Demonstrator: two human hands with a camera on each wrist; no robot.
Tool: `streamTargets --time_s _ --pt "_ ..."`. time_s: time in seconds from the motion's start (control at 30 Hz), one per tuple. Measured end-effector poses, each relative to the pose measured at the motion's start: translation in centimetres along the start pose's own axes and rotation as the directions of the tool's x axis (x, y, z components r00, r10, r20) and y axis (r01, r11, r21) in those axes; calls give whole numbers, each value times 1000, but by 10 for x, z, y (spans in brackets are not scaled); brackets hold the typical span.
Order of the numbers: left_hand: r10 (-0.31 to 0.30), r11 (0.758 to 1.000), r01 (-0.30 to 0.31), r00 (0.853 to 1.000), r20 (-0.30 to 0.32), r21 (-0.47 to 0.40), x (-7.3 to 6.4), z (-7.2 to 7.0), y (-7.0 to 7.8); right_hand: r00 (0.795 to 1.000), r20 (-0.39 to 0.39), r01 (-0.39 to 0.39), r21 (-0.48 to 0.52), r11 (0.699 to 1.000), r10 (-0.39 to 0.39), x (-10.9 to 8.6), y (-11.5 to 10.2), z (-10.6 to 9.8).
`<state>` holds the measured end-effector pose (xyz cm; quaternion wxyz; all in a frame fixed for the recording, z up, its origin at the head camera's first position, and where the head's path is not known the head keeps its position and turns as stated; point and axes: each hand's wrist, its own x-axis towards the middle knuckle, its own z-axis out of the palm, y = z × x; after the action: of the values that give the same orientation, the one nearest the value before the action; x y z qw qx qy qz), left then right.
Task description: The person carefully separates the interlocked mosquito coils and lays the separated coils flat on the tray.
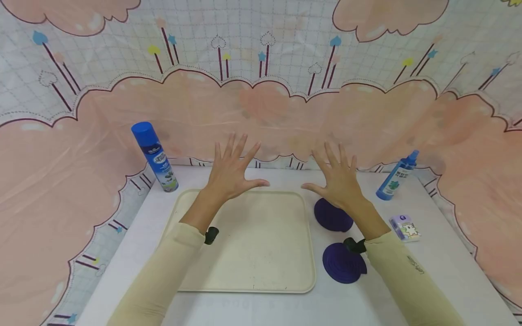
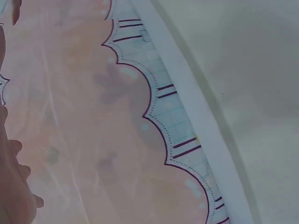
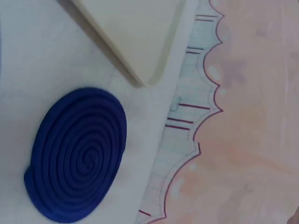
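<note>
While both hands appear raised above the worktop [image 1: 285,310], each has its fingers spread apart and grips nothing. The left hand [image 1: 229,175] is over the far edge of the tray [image 1: 253,244], left of its middle, with its fingertips pointing away from the person. The tray lies flat; its long axis appears to run left to right. The right hand [image 1: 339,182] is nearest to the far coil [image 1: 331,217], which lies on the person's side of the palm. The near coil [image 1: 342,267] lies closer to the person, below the black band [image 1: 355,245] at the right wrist in the head view. Both coils are roughly round, without a marked long axis, and lie just right of the tray; for either, the right hand is the nearer.
</note>
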<state>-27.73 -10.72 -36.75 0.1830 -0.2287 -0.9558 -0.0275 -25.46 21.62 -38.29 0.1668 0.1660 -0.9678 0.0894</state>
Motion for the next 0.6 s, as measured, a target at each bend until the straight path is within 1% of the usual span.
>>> streamTargets --time_s 0.1,0.23,0.4,0.5,0.6 --pt "-11 999 12 1000 8 -52 -4 -5 6 1000 -4 14 8 1000 -14 -7 2 -6" --pt "-4 994 5 1000 14 -107 -3 -8 17 1000 5 17 3 1000 -17 -21 11 -17" --pt "11 985 -6 1000 28 -174 -4 -3 33 999 34 -1 30 1000 0 -44 25 -23" --pt "31 982 -28 999 14 -188 -3 -1 40 999 43 -21 43 999 19 -58 34 -24" --pt "59 976 -59 998 -7 -210 -1 5 51 998 51 -46 48 998 44 -75 44 -27"
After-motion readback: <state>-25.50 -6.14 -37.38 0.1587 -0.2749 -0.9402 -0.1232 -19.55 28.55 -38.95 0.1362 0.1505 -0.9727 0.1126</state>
